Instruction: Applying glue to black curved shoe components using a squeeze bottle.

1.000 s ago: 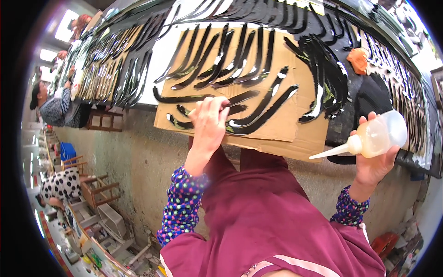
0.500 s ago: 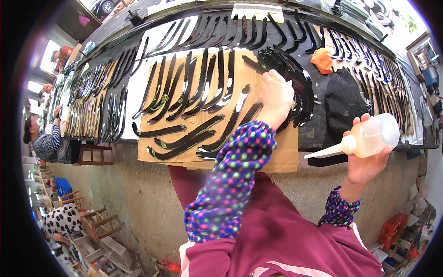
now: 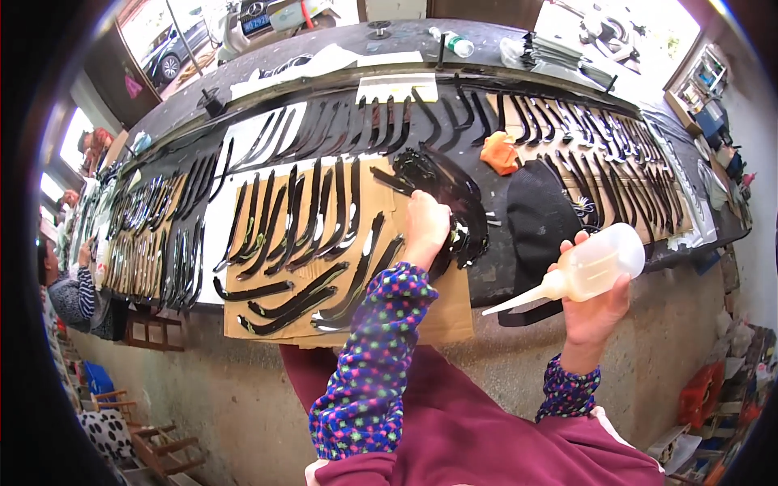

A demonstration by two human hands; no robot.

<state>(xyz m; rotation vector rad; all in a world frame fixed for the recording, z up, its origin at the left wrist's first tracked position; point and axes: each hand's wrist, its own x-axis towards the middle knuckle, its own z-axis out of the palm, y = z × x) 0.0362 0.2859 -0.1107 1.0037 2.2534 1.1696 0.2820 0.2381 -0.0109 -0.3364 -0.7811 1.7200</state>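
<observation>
Right hand [image 3: 592, 320] grasps translucent squeeze bottle [image 3: 608, 263], nozzle [image 3: 517, 301] angled down-left, apparently to clear the cardboard [image 3: 444, 316]. Left hand [image 3: 427, 223] at heaped black strips [image 3: 466, 182]; closure obscured, cannot tell. Curved strips [image 3: 258, 292] lie spaced on cardboard, probably against sticking.

Pale characters stand on a blue licence plate [image 3: 258, 23] on the light-coloured vehicle [image 3: 284, 16] beyond the far edge of the dark table [image 3: 397, 45], with a round emblem [image 3: 256, 9] just above. Any print on the white-and-yellow sheet [image 3: 397, 87] or the clear-and-green bottle [image 3: 460, 45] is too small to read.
</observation>
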